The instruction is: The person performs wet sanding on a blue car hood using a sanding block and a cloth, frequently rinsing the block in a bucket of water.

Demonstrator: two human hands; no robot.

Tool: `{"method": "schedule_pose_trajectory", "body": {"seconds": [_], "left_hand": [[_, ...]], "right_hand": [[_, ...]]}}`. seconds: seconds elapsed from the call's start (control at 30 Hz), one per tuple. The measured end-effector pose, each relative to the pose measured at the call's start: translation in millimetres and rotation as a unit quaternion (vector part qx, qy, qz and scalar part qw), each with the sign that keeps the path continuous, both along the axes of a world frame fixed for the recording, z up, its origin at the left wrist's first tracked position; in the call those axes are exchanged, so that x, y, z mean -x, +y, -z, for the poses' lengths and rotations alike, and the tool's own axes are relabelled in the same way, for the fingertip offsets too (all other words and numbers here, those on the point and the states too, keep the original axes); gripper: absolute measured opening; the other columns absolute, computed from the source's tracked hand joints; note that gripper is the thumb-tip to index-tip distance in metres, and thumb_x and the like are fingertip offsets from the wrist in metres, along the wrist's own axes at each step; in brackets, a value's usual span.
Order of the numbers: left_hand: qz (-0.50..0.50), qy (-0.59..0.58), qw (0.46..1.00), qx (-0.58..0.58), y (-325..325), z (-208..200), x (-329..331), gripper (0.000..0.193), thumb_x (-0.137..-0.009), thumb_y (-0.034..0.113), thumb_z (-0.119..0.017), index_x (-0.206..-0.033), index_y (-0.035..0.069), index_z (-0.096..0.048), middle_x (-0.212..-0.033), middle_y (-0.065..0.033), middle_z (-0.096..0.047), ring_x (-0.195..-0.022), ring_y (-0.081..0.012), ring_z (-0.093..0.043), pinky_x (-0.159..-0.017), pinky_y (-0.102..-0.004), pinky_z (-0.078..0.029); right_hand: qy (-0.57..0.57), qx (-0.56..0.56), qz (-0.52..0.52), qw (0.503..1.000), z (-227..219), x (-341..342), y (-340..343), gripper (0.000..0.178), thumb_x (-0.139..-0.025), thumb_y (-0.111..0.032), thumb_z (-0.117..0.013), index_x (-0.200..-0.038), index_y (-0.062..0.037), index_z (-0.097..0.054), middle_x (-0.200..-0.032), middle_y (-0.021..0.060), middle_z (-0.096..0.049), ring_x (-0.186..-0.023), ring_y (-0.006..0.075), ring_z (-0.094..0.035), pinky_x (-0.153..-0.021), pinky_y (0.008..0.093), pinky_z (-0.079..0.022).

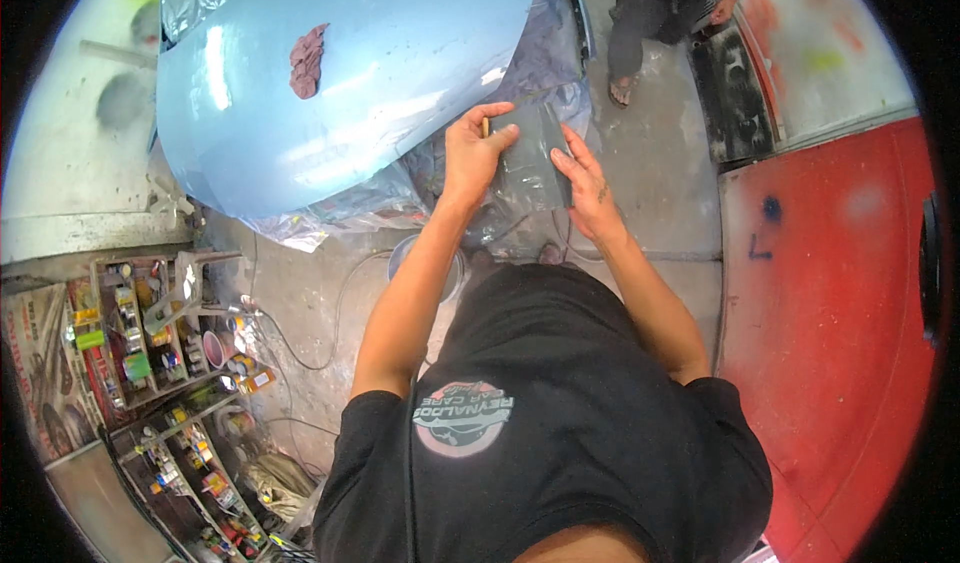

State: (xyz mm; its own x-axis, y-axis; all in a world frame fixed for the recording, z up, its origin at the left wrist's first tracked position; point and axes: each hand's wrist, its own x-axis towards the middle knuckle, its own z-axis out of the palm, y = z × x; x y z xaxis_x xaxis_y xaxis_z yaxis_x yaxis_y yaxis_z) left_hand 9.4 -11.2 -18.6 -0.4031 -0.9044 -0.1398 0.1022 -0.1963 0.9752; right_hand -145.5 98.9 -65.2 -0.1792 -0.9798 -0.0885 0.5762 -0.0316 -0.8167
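Observation:
Between my hands, in front of the car's blue bonnet, is a thin grey sheet that looks like sandpaper (530, 168). My left hand (474, 158) pinches its left edge between thumb and fingers. A small tan piece (486, 128) shows by those fingers; its kind is unclear. At the opposite side, my right hand (592, 185) grips the sheet's right edge, which looks bent up or folded. The blue bonnet (330, 133) lies just beyond my left hand, glossy with reflections. On it rests a crumpled maroon cloth (308, 61).
Plastic sheeting (370, 198) hangs below the bonnet. A bucket (458, 275) stands by my feet, near a hose (345, 293). Shelves of small containers (135, 333) are at left, a red panel (830, 323) at right. Another person (645, 13) stands at the far right.

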Motion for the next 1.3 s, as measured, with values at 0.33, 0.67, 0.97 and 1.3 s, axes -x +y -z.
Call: {"method": "schedule_pose_trajectory", "body": {"seconds": [0.33,0.67,0.97,1.3], "left_hand": [[-0.033,-0.198,0.944,0.263,14,-8,-22,0.067,-0.092,0.027,-0.082,-0.149,0.004,-0.056,-0.145,-0.0194,-0.059,-0.131,-0.0308,-0.059,-0.106,-0.0417,-0.051],[0.086,-0.255,0.88,0.392,56,-9,-35,0.066,-0.096,0.01,-0.066,-0.157,0.001,-0.043,-0.161,-0.0265,-0.042,-0.143,-0.0461,-0.05,-0.11,-0.0474,-0.051],[-0.148,0.025,0.989,0.013,25,16,-72,0.042,-0.115,0.029,-0.047,-0.138,-0.003,-0.062,-0.113,-0.0063,-0.07,-0.101,-0.0114,-0.062,-0.083,-0.0311,-0.053],[-0.068,0.059,0.996,-0.02,-2,3,-122,0.044,-0.115,0.033,-0.049,-0.143,0.0,-0.058,-0.113,-0.0045,-0.065,-0.097,-0.0121,-0.062,-0.082,-0.0309,-0.055]], "right_hand": [[-0.035,-0.069,0.007,0.997,-11,2,-13,0.061,-0.108,-0.025,-0.059,-0.162,-0.002,-0.039,-0.153,0.0103,-0.052,-0.139,0.0205,-0.051,-0.117,0.036,-0.041],[-0.1,-0.054,-0.011,0.993,-28,-26,-43,0.057,-0.112,-0.035,-0.05,-0.161,-0.0079,-0.042,-0.149,0.0103,-0.056,-0.134,0.0207,-0.054,-0.114,0.0365,-0.044],[0.303,0.052,-0.007,0.952,-33,-72,-58,0.067,-0.098,-0.01,-0.071,-0.158,-0.0033,-0.044,-0.138,0.0142,-0.064,-0.128,0.0237,-0.061,-0.11,0.0374,-0.047],[0.473,0.127,0.062,0.87,-54,-131,-83,0.056,-0.092,-0.01,-0.077,-0.144,-0.004,-0.056,-0.142,0.0215,-0.061,-0.132,0.036,-0.061,-0.109,0.0428,-0.048]]}}
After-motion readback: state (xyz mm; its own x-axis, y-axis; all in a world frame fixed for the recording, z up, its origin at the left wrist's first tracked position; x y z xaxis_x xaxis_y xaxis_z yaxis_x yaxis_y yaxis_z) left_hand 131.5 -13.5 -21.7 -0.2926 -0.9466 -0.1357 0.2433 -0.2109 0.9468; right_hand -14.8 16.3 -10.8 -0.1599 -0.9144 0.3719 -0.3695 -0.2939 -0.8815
